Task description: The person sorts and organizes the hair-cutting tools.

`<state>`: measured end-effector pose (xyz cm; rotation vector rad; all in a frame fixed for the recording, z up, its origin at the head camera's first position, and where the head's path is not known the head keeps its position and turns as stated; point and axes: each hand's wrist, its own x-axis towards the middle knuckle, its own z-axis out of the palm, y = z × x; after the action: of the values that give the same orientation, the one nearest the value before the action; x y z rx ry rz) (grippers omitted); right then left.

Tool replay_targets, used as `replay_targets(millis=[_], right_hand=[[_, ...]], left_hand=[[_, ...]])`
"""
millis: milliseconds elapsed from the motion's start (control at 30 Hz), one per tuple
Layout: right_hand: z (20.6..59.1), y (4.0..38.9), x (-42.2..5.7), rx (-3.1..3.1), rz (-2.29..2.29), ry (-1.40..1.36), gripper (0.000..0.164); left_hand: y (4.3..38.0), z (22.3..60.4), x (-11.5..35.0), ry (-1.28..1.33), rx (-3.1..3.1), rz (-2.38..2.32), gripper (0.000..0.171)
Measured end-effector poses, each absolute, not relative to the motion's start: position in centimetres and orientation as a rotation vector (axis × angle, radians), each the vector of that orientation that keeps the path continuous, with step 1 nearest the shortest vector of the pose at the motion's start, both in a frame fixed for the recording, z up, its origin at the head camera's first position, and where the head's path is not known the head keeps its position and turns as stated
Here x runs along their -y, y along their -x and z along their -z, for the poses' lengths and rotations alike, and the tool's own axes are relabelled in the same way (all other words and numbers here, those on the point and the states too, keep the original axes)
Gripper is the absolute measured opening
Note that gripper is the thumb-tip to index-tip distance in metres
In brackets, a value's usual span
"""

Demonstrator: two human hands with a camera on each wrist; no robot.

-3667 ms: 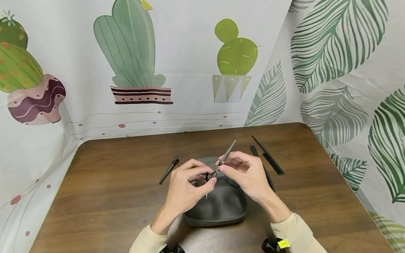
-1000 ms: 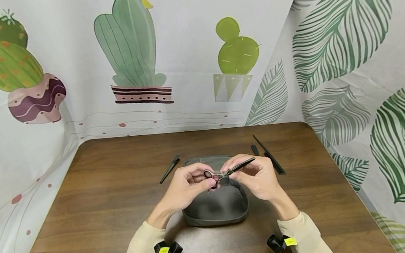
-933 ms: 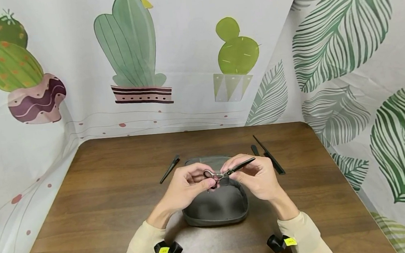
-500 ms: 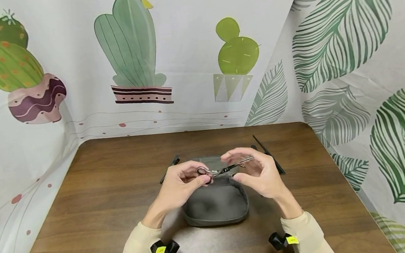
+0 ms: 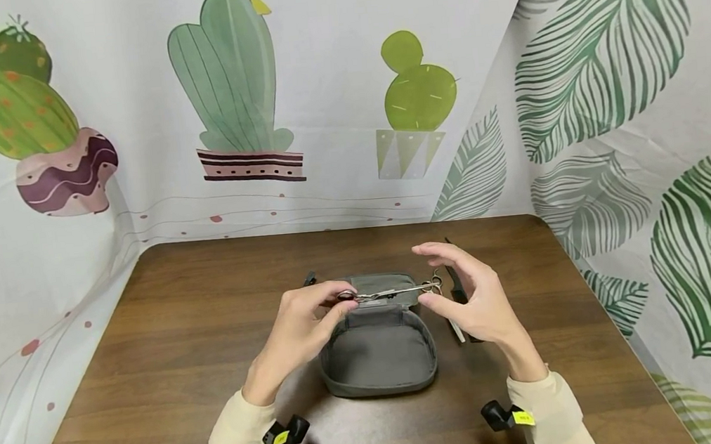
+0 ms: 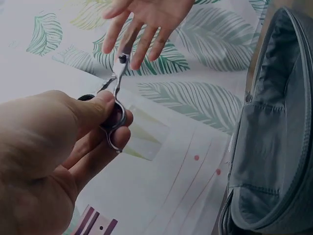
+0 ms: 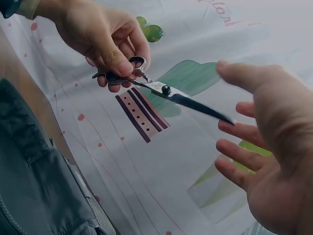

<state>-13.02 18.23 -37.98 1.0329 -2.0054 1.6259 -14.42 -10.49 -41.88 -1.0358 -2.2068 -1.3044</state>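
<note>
My left hand (image 5: 295, 326) pinches a pair of hairdressing scissors (image 5: 387, 293) by the finger rings, between thumb and fingers. The blades are together and point right, above the grey zip case (image 5: 379, 389). In the right wrist view the pivot screw and dark blade of these scissors (image 7: 195, 104) show clearly. My right hand (image 5: 479, 299) is spread, thumb and fingers apart, with the blade tip close to its fingers (image 7: 242, 129). A second pair of scissors (image 5: 457, 331) lies on the table beyond the right hand, partly hidden by it.
The case stands unzipped with its lid (image 5: 386, 286) folded back. A dark comb (image 5: 458, 290) lies at right, partly behind the right hand. The end of a black hair clip (image 5: 310, 279) shows behind the left hand. A printed cloth (image 5: 333, 111) hangs behind the wooden table (image 5: 183, 350).
The right hand has let go of the scissors near their pivot, spread its fingers and moved right. The left hand has drawn slightly left with the scissors, uncovering the second pair.
</note>
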Motion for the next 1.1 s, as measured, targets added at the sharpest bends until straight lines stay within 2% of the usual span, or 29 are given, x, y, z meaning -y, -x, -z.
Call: replay_targets(millis=[167, 467, 733, 900, 1100], right_hand=[[37.9, 12.9, -17.9, 2.116, -1.385, -0.989, 0.062], [40.8, 14.1, -17.8, 2.234, -1.002, -1.024, 0.059], [41.9, 14.5, -17.3, 2.185, -0.864, -1.123, 0.048], [42.0, 14.5, -17.3, 2.150, -0.820, -1.115, 0.032], [42.0, 14.7, -17.1, 2.112, -0.789, -1.127, 0.030]], left_hand=[[14.6, 41.8, 10.6, 1.093, 2.151, 1.104, 0.019], [14.7, 41.9, 10.8, 1.101, 2.107, 0.957, 0.023], [14.7, 42.1, 10.8, 1.096, 2.104, 0.934, 0.024], [14.7, 42.1, 10.7, 1.103, 2.104, 0.921, 0.022], [14.7, 42.2, 10.7, 1.107, 2.109, 0.910, 0.021]])
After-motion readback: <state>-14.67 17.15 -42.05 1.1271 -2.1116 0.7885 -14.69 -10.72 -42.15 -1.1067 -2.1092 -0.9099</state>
